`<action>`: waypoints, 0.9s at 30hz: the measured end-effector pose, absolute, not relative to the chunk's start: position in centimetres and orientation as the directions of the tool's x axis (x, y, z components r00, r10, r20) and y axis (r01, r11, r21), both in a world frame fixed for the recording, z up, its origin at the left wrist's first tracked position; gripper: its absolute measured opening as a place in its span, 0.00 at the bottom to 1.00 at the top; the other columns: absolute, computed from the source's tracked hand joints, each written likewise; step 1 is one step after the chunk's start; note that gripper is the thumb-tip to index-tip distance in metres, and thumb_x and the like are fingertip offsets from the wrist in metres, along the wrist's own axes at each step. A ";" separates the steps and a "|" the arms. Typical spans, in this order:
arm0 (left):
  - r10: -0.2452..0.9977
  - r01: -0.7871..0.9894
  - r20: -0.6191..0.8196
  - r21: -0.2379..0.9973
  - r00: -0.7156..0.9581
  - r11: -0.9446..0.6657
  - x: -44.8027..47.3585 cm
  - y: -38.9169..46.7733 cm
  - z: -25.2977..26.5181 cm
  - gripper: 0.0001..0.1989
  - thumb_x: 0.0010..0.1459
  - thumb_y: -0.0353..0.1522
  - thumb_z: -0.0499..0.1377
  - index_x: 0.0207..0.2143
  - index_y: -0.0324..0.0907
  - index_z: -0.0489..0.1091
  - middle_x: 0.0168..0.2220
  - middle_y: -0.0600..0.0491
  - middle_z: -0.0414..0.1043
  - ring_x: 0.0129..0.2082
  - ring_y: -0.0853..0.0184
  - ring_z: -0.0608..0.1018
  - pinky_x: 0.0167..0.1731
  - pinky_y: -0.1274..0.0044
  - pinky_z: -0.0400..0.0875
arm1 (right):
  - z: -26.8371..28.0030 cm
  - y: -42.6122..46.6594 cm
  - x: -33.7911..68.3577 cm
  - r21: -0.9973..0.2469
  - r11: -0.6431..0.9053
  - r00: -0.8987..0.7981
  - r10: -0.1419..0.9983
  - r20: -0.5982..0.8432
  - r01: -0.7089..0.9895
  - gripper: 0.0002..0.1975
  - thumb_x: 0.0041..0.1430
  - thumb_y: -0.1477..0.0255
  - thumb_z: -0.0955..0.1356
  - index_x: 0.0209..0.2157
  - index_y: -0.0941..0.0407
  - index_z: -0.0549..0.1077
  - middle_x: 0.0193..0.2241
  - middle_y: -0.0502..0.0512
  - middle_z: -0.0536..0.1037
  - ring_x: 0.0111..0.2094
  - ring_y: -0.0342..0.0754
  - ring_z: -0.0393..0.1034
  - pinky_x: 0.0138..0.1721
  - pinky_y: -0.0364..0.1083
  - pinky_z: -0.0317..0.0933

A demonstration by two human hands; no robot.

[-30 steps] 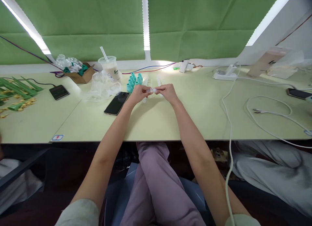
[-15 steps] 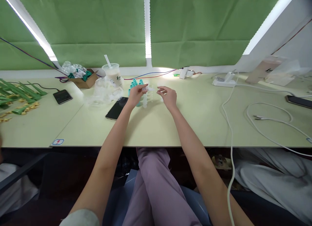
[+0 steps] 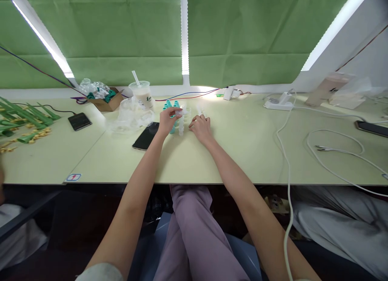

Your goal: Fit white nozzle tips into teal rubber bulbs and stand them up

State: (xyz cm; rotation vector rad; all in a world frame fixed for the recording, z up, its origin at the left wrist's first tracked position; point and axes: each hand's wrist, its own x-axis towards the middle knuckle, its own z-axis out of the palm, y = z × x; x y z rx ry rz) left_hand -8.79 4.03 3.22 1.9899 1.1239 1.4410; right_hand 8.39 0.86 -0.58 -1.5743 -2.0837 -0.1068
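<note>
The work seems to be partway through, judging by how things lie. A small clear plastic piece (image 3: pixel 179 112) is pinched between the thumb and fingers of the left hand (image 3: pixel 168 120), above the middle of the tabletop (image 3: pixel 248 151) and nearer its far edge than its near one. The right hand (image 3: pixel 200 128) is lowered, with its fingers bent downward towards the tabletop; whether anything is gripped under them cannot be told.

Between the two hands, a clear strip (image 3: pixel 181 129) is laid with its length running from the far edge towards the near edge. Another clear part (image 3: pixel 199 109) is seen just beyond the right hand, on the far-edge side. A cluster of teal plastic parts (image 3: pixel 167 104) is set out beside and beyond the left hand, partly hidden by it; none of the teal parts is seen in a grasp.

As for what is done, no joined or finished item can be made out, since the clear plastic is too small and pale to be read closely. What is left appears to include the held piece, not yet set down, and the clear parts lying loose around the hands.
</note>
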 end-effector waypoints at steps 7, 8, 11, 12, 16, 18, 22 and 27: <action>0.804 0.352 0.575 0.729 0.152 -0.587 -8.8 4.1 3.0 0.13 0.48 0.35 0.62 0.37 0.41 0.77 0.40 0.48 0.77 0.40 0.65 0.76 0.45 0.72 0.72 | -0.8 1.1 7.9 -0.337 0.256 -0.101 0.904 0.415 0.906 0.09 0.59 0.71 0.66 0.32 0.52 0.80 0.45 0.58 0.73 0.48 0.54 0.59 0.44 0.52 0.48; 0.802 0.358 0.577 0.724 0.154 -0.589 -8.8 4.1 3.0 0.13 0.49 0.36 0.62 0.38 0.41 0.77 0.40 0.48 0.77 0.40 0.65 0.76 0.45 0.72 0.72 | -0.8 1.1 7.8 -0.328 0.262 -0.107 0.900 0.422 0.908 0.09 0.59 0.72 0.66 0.31 0.52 0.80 0.45 0.58 0.73 0.48 0.54 0.59 0.44 0.52 0.48; 0.799 0.370 0.580 0.716 0.156 -0.592 -8.9 4.1 3.0 0.15 0.50 0.37 0.62 0.40 0.41 0.77 0.40 0.48 0.77 0.39 0.65 0.76 0.44 0.73 0.72 | -0.1 1.0 8.1 -0.312 0.272 -0.092 0.869 0.486 0.910 0.11 0.60 0.74 0.65 0.29 0.52 0.79 0.45 0.57 0.74 0.48 0.53 0.60 0.45 0.52 0.49; 0.800 0.370 0.580 0.717 0.155 -0.592 -8.9 4.1 3.1 0.15 0.50 0.37 0.63 0.40 0.41 0.77 0.39 0.48 0.77 0.39 0.65 0.77 0.44 0.73 0.72 | 0.3 0.9 8.2 -0.332 0.256 -0.052 0.855 0.516 0.908 0.11 0.61 0.73 0.65 0.30 0.52 0.79 0.45 0.57 0.74 0.48 0.53 0.61 0.45 0.52 0.49; 0.801 0.358 0.576 0.722 0.161 -0.591 -8.7 4.0 3.0 0.15 0.50 0.37 0.63 0.40 0.41 0.77 0.39 0.48 0.77 0.39 0.64 0.77 0.44 0.72 0.72 | 2.3 0.6 9.0 -0.555 0.247 0.200 0.757 0.623 0.794 0.12 0.64 0.67 0.62 0.37 0.51 0.78 0.41 0.55 0.78 0.46 0.52 0.66 0.47 0.52 0.53; 0.794 0.349 0.580 0.718 0.179 -0.603 -8.4 3.9 2.9 0.15 0.50 0.37 0.63 0.40 0.41 0.77 0.40 0.48 0.77 0.39 0.63 0.77 0.45 0.70 0.72 | 3.0 0.3 9.1 -0.628 0.347 0.243 0.710 0.661 0.697 0.12 0.63 0.65 0.63 0.37 0.52 0.78 0.38 0.53 0.79 0.42 0.51 0.69 0.48 0.51 0.55; 0.777 0.326 0.591 0.706 0.218 -0.629 -8.0 3.7 2.8 0.14 0.50 0.36 0.64 0.40 0.42 0.77 0.39 0.48 0.77 0.38 0.62 0.78 0.44 0.68 0.74 | 3.4 -0.1 8.4 -0.630 0.521 0.153 0.688 0.709 0.576 0.08 0.59 0.64 0.67 0.35 0.51 0.77 0.36 0.50 0.80 0.39 0.49 0.71 0.50 0.50 0.58; 0.776 0.330 0.589 0.703 0.225 -0.629 -7.7 3.6 2.9 0.14 0.50 0.39 0.64 0.39 0.42 0.77 0.38 0.47 0.77 0.37 0.62 0.78 0.44 0.68 0.74 | 3.1 -0.2 7.9 -0.635 0.564 0.077 0.713 0.697 0.527 0.09 0.58 0.64 0.68 0.39 0.49 0.77 0.37 0.49 0.81 0.42 0.49 0.72 0.53 0.51 0.58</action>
